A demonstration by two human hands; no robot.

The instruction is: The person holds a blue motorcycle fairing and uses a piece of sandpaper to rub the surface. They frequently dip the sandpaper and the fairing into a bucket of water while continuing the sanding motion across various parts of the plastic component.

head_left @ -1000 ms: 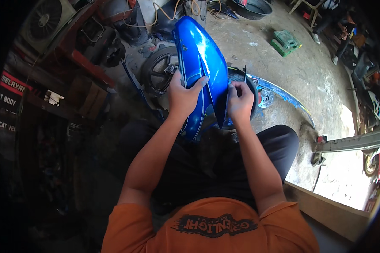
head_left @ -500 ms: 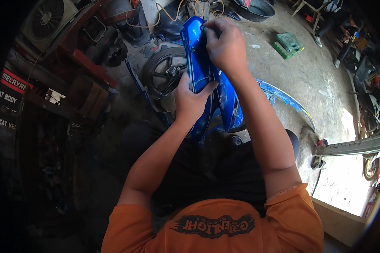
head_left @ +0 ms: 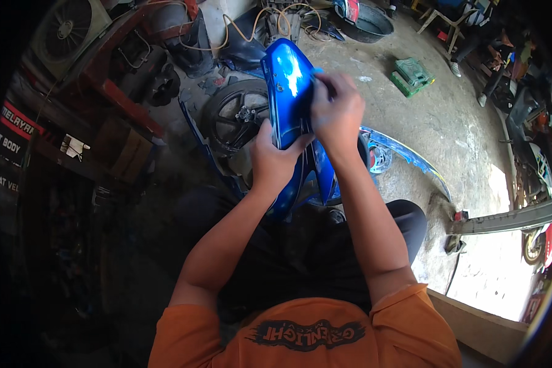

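Observation:
A glossy blue motorcycle fairing panel [head_left: 287,86] is held up in front of me, its broad end pointing away. My left hand [head_left: 275,156] grips it around the middle, thumb over the right edge and fingers on the left side. Beside the panel's right edge is my right hand [head_left: 338,109], slightly blurred, its thumb and fingers pinched together. Whatever may be between those fingertips is too small and smeared to make out. A small fastener hole [head_left: 279,88] shows near the panel's left edge. The panel's narrow lower end comes down between my legs.
A black spoked wheel [head_left: 234,113] lies on the floor behind the panel, left. A curved blue trim piece [head_left: 405,151] rests at right. Farther off are a green case [head_left: 412,77], a black basin [head_left: 368,27] and a chair [head_left: 443,22]; a person's legs show far right.
My right hand has moved from the panel's upper right edge nearer to me and a little outward. My left hand keeps its hold, and the view has shifted slightly.

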